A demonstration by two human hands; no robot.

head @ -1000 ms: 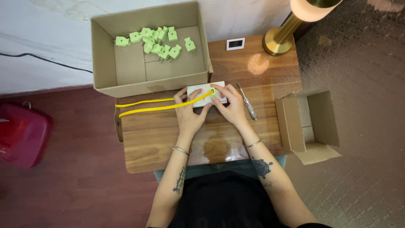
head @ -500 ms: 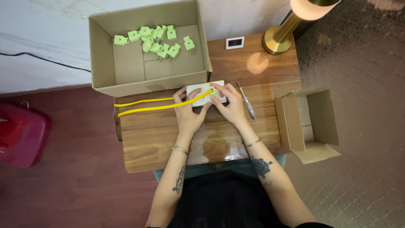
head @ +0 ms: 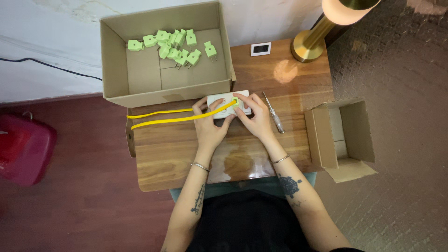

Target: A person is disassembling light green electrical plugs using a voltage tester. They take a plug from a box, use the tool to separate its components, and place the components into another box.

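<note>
Red container sat on floor far left. Big cardboard box held green plugs at desk's back. Yellow cable ran right to white power strip, lying on wooden desk just in front of box. Left hand gripped strip's left end; right hand pinched cable's green end at strip. Screwdriver just beside. Small box far right, open.

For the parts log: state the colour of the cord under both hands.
Yellow; the cord shows best in the head view, its only view.
</note>
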